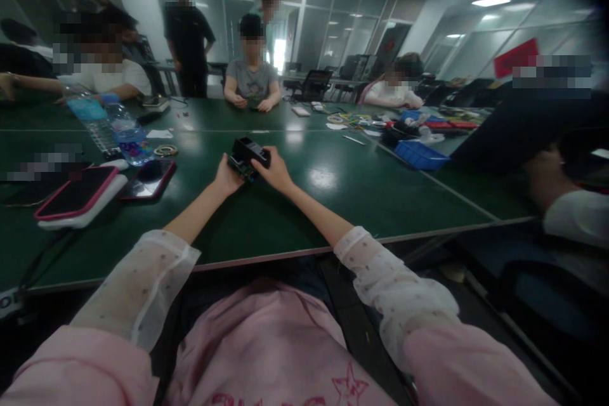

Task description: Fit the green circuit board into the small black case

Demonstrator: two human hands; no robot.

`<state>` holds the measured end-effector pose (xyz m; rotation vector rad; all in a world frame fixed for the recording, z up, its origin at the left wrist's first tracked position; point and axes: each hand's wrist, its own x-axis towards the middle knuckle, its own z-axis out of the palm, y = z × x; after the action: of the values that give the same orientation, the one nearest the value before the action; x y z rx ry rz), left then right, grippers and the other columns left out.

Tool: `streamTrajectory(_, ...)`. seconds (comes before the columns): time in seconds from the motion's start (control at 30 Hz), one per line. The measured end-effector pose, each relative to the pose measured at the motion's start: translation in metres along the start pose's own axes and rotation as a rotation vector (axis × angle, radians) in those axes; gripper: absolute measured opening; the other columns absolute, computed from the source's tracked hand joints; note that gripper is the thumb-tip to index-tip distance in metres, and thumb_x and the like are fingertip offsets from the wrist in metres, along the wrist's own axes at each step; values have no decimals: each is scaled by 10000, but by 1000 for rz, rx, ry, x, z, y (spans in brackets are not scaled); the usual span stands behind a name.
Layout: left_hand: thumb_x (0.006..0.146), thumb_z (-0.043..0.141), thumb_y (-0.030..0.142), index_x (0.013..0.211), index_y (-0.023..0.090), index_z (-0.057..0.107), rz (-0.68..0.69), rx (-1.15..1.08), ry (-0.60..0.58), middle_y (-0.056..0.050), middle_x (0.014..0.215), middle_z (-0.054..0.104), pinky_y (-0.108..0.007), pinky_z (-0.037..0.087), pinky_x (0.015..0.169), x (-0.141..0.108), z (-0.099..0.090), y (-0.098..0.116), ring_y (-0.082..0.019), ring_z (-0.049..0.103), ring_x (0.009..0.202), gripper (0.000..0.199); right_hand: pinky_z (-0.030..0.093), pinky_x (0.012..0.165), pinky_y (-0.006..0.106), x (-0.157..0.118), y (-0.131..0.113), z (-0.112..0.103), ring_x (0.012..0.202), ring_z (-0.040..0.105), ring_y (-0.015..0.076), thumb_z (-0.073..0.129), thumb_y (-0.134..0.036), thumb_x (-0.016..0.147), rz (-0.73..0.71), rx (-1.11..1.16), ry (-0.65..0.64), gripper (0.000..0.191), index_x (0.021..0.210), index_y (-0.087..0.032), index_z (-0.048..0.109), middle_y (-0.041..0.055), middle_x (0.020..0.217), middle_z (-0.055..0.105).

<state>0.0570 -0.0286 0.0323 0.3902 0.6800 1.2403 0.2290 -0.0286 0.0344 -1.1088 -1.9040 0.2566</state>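
Over the dark green table (204,228), my left hand (229,177) is closed on the edge of a small green circuit board (248,171). A black box-shaped part (250,150) with a grey patch on its top lies over the board. My right hand (276,171) grips that part's near right end, thumb and fingers around it. Whether the black part is fixed to the board or only rests against it, I cannot tell. The hands partly hide the board's edges.
On the left are phones, one with a pink rim (76,193), another dark one (150,179), and water bottles (126,130). A tape roll (165,150) is near them. To the right stand a blue bin (421,153) and tangled cables. Other people sit around the table.
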Motion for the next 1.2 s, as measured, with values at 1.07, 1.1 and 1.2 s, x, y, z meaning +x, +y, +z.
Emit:
streamTrajectory(1.07, 1000, 329, 630, 1352, 189, 569, 17, 36, 15, -113, 903, 738, -361, 592, 712, 6, -4, -1, -257, 723, 760, 613, 521, 885, 427, 1, 7, 4, 999, 667, 281, 571, -718, 847, -22, 124, 19, 653, 1240, -203, 492, 131, 1129, 673)
streamTrajectory(1.1, 1000, 329, 632, 1351, 190, 570, 17, 35, 10, -114, 904, 738, -364, 592, 712, 6, -4, -1, -258, 723, 758, 615, 522, 882, 427, 1, 6, 4, 996, 668, 283, 570, -717, 848, -25, 123, 20, 653, 1238, -199, 492, 133, 1125, 673)
streamTrajectory(1.2, 1003, 321, 627, 1358, 187, 568, 24, 37, 33, -118, 923, 740, -371, 590, 728, 4, -2, -1, -265, 722, 781, 617, 525, 881, 431, 1, 6, 4, 990, 671, 287, 575, -710, 848, -30, 123, 22, 648, 1232, -194, 494, 137, 1121, 675)
